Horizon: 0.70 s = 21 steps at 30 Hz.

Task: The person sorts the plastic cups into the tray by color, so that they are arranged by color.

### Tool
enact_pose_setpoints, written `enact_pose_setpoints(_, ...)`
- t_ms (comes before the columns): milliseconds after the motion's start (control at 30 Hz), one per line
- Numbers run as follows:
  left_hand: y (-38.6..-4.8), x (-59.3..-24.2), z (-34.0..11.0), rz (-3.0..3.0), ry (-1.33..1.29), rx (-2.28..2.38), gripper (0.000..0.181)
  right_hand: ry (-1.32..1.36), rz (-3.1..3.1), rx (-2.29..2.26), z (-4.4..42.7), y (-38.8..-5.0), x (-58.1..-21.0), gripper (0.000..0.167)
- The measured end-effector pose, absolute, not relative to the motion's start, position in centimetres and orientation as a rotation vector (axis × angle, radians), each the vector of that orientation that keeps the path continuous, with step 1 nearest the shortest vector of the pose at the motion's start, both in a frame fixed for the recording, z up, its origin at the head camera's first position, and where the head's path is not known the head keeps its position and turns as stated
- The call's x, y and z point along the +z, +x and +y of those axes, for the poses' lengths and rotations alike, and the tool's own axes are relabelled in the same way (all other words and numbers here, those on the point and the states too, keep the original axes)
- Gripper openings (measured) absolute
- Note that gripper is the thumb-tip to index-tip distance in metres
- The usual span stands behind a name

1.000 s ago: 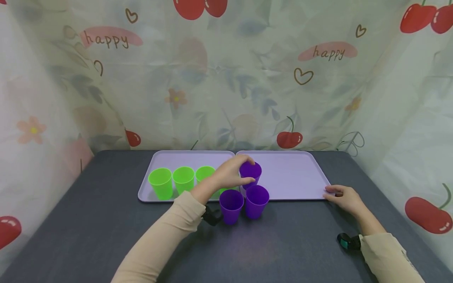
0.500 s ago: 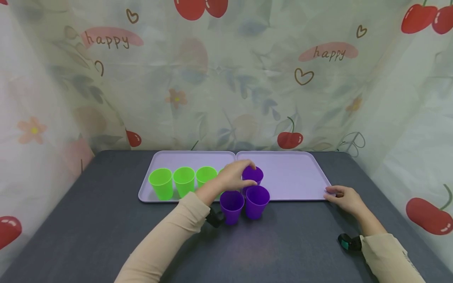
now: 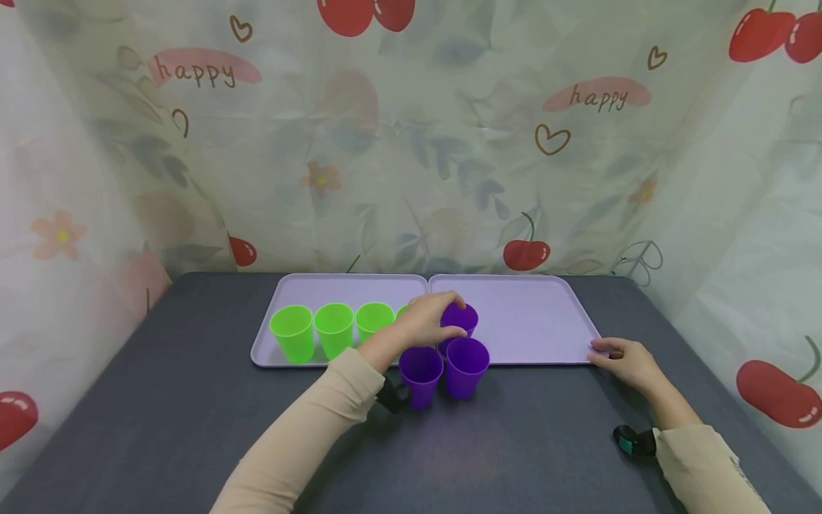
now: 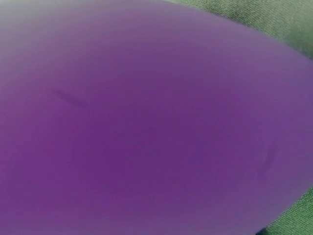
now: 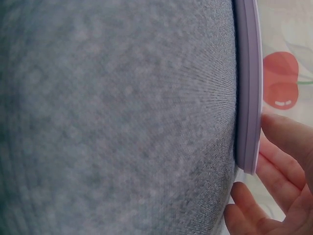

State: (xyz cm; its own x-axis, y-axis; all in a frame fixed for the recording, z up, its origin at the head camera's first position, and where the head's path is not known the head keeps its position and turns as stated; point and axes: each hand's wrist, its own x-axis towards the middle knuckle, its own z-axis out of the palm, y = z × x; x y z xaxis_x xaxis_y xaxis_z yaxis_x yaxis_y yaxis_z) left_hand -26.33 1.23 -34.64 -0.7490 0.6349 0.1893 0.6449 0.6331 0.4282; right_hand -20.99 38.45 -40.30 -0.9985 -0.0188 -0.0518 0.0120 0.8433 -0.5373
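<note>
In the head view, my left hand [image 3: 425, 321] holds a purple cup [image 3: 467, 319], thumb and fingers curved around it, at the left end of the right lilac tray [image 3: 523, 325]. The cup's lower part is hidden by other cups. Two more purple cups stand upright in front: a left one [image 3: 420, 378] and a right one [image 3: 467, 368]. A close purple cup wall [image 4: 156, 127] fills the left wrist view. At the tray's front right corner, my right hand [image 3: 624, 362] grips the rim [image 5: 250, 98] between thumb and fingers.
The left lilac tray [image 3: 347, 285] adjoins the right one and bears several green cups [image 3: 294, 334] in a row, partly hidden by my left arm. Both trays lie on a dark grey table [image 3: 514, 450]. A patterned curtain [image 3: 411, 143] hangs behind.
My left hand has moved slightly right and down with the purple cup, and over the last half second it is nearly still. The right hand has stayed at the tray corner.
</note>
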Motion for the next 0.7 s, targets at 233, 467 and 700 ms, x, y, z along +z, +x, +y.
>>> enact_pose_setpoints(233,-26.2,-34.5,1.3,-2.837,-1.092,-0.775,0.044,0.015,2.949,-0.864,38.4,-21.1,-40.3,0.049)
enact_pose_setpoints(467,-26.2,-34.1,1.1,-2.808,-1.099,-0.838,0.046,0.023,2.944,-0.871,38.4,-21.0,-40.2,0.049)
enact_pose_setpoints(700,-25.5,-33.4,-0.3,-2.751,-1.102,-0.975,0.045,0.029,2.939,-0.876,38.3,-21.0,-40.1,0.049)
